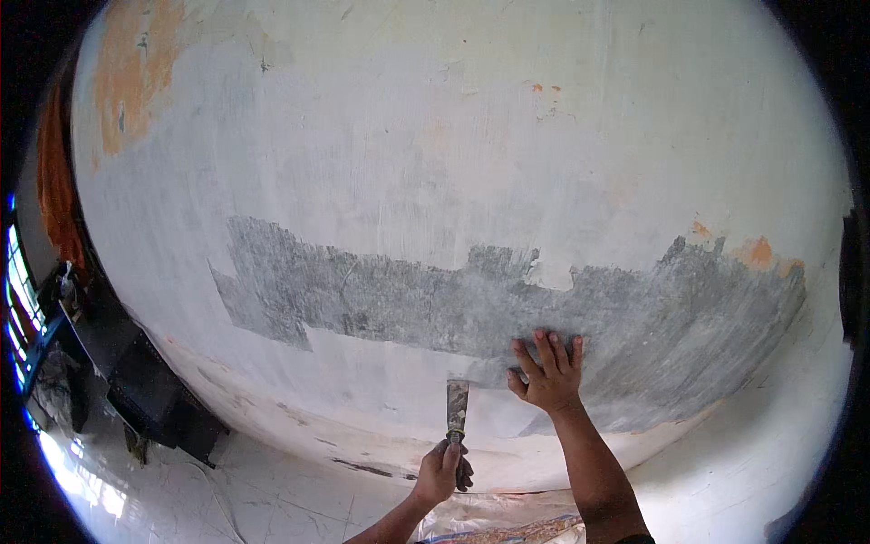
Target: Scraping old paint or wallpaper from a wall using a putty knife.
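Note:
In my left hand (438, 472) is a paint scraper (457, 404), gripped by its handle with the blade pointing up. The blade's end meets the lower wall, at the border of white coating and bare grey. My right hand (552, 377) lies flat against the grey patch, fingers spread, up and to the right of the scraper. The wall (408, 156) carries worn white paint. Across its lower part runs a wide, ragged-edged band of exposed grey plaster (408, 292). A leftover white flake of paint (552, 274) sits in the band's upper edge.
Orange stains (136, 75) mark the wall's upper left. Dark furniture (156, 387) stands at the left, near an orange curtain (58, 183) and a barred window (24, 292). A plastic sheet (503, 506) covers part of the tiled floor (292, 506) at the wall's foot.

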A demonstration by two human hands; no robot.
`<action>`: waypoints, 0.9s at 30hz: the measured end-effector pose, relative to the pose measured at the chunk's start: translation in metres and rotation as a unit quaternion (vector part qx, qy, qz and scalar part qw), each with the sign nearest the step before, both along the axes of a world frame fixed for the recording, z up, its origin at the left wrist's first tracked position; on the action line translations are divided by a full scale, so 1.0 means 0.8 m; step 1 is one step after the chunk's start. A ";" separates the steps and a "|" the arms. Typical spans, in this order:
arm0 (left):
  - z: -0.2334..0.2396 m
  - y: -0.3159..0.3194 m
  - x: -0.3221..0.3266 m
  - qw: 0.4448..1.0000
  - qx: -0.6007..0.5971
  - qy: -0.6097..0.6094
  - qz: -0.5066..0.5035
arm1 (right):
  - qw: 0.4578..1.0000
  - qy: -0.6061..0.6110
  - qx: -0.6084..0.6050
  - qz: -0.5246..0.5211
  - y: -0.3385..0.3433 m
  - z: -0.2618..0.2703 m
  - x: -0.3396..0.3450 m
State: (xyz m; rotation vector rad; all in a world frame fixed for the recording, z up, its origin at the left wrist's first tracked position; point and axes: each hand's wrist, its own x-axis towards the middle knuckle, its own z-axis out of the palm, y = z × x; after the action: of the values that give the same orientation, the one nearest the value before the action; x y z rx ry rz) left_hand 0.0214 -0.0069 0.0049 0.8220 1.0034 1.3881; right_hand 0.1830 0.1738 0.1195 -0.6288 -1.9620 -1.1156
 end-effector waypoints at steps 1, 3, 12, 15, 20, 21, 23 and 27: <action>0.018 -0.005 0.001 1.000 -0.002 0.010 -0.006 | 1.000 0.000 0.003 0.000 0.000 -0.005 0.000; 0.037 -0.009 0.002 0.999 -0.002 0.030 0.013 | 1.000 -0.004 0.008 0.008 0.000 -0.003 -0.004; 0.045 0.006 0.008 0.998 0.019 0.024 0.050 | 1.000 -0.007 0.021 0.016 0.002 -0.005 -0.002; 0.026 -0.007 0.021 0.999 -0.019 0.022 0.023 | 1.000 -0.005 0.022 0.017 0.003 -0.005 0.000; 0.047 -0.006 0.012 0.999 -0.009 0.034 0.032 | 1.000 -0.008 0.021 0.011 0.000 -0.006 0.001; 0.040 -0.007 0.013 0.999 -0.008 0.035 0.032 | 1.000 -0.006 0.023 0.010 0.001 -0.004 0.001; 0.017 -0.004 0.013 0.999 -0.018 0.033 0.038 | 1.000 -0.003 0.028 0.007 0.004 -0.002 -0.002; 0.032 -0.006 0.008 0.999 -0.024 0.033 0.026 | 1.000 -0.007 0.015 0.003 0.007 -0.005 -0.001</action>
State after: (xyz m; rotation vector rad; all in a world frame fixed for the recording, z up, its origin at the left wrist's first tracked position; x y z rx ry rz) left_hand 0.0282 -0.0114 0.0307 0.8153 1.1111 1.3835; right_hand 0.1820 0.1792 0.1154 -0.6000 -1.9545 -1.1457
